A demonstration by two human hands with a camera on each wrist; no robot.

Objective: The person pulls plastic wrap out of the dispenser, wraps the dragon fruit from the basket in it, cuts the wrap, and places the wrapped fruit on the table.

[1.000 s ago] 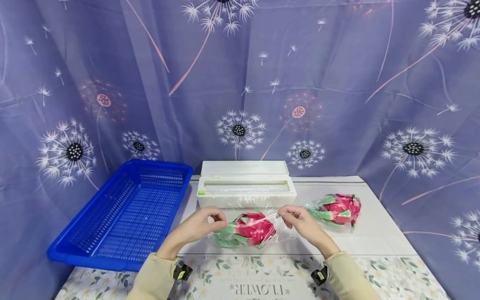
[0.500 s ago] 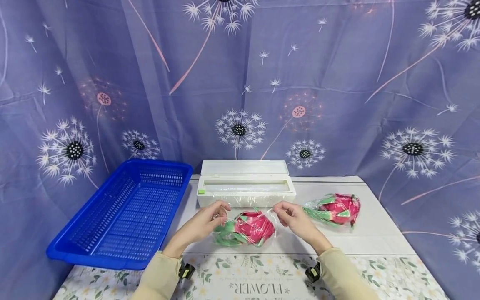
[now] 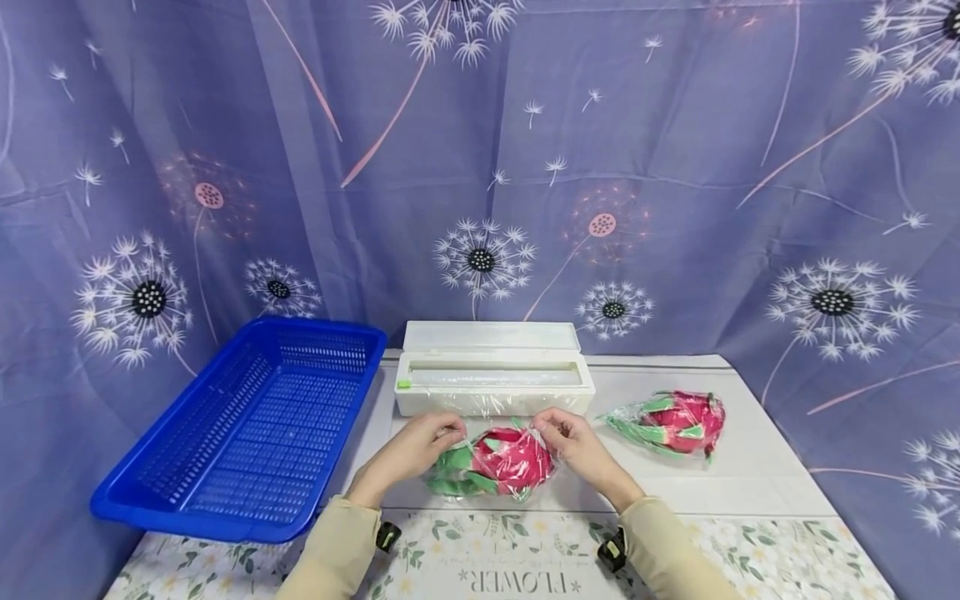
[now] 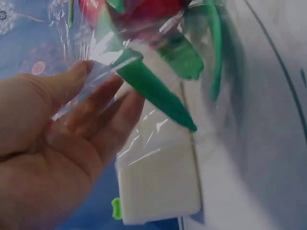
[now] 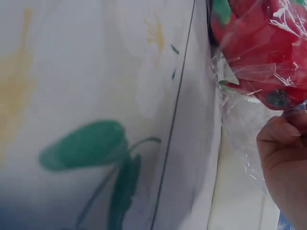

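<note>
A red dragon fruit (image 3: pixel 513 460) with green scales lies on the table in front of me, loosely covered by clear cling film (image 5: pixel 247 120). My left hand (image 3: pixel 416 447) is at its green end, pinching the film between thumb and fingers. At the red end, my right hand (image 3: pixel 583 450) pinches the film's other side. Seen from the left wrist, the film stretches past the thumb of the left hand (image 4: pixel 62 129) over a green scale. Fingertips of the right hand (image 5: pixel 285 155) touch the film close under the fruit; part of that hand is cut off.
Behind the fruit stands a white cling film dispenser (image 3: pixel 491 404), lid up, roll inside, green slider at left. Another dragon fruit (image 3: pixel 678 421), wrapped in film, lies at right. A blue plastic basket (image 3: pixel 120 492) occupies the left. A patterned curtain (image 3: pixel 360 250) hangs behind.
Both hands have moved inward along the dragon fruit, drawing the film's sides closer over it. The fruit, dispenser and basket stay about where they were.
</note>
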